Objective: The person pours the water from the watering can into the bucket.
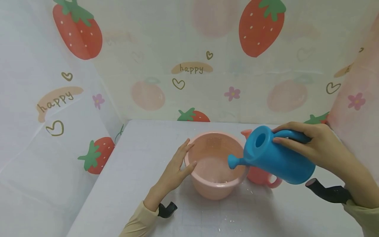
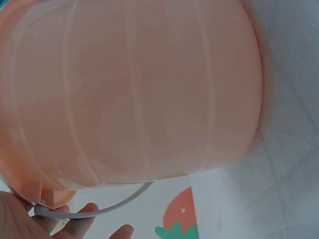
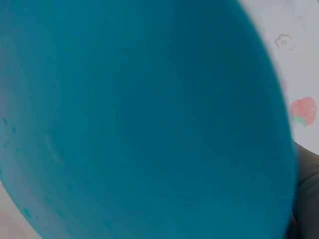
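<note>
A pink plastic bucket stands upright on the table. My left hand rests at its left rim, fingers extended and thumb over the edge. In the left wrist view the ribbed bucket wall fills most of the picture, and a thin grey handle hangs beside the fingers. My right hand grips the handle of a blue watering can. The can is tilted, its spout over the bucket's opening. Up close, its blue body fills the right wrist view and hides most of the hand.
Partly behind the blue can, right beside the bucket, is a pinkish-red watering can with a looped handle. Small droplets dot the white table cover in front of the bucket. A strawberry-patterned sheet hangs at the back and sides.
</note>
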The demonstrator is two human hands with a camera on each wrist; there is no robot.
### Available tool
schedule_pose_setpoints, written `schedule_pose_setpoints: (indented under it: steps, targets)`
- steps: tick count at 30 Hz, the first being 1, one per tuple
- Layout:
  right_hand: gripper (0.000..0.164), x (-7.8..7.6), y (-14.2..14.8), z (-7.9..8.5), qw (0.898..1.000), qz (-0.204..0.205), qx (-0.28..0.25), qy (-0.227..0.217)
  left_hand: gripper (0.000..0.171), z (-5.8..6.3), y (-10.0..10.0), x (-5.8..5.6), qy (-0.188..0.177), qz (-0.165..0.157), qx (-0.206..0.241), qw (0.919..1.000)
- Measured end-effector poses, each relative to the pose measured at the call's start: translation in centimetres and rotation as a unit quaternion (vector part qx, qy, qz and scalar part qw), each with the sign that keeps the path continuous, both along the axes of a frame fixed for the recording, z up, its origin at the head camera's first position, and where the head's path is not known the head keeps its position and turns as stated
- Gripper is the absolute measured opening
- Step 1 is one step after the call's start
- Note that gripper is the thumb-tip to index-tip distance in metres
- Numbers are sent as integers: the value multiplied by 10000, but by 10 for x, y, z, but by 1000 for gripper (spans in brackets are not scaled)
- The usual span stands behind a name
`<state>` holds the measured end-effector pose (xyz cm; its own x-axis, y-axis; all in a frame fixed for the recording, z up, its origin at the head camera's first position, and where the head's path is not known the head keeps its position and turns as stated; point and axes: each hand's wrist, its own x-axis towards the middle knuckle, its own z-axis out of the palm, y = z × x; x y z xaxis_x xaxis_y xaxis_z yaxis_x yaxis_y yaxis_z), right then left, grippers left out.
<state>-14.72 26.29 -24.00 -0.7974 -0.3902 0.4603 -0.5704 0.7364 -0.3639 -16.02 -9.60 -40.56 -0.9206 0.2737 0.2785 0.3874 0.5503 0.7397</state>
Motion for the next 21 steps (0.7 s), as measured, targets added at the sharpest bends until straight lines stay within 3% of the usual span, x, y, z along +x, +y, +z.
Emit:
schedule_pose_setpoints:
  steps: [21]
  targets:
    - [31,2,13,-2,9998,-101,-178,3,60,-1,0,-1,38,32,-67,10000]
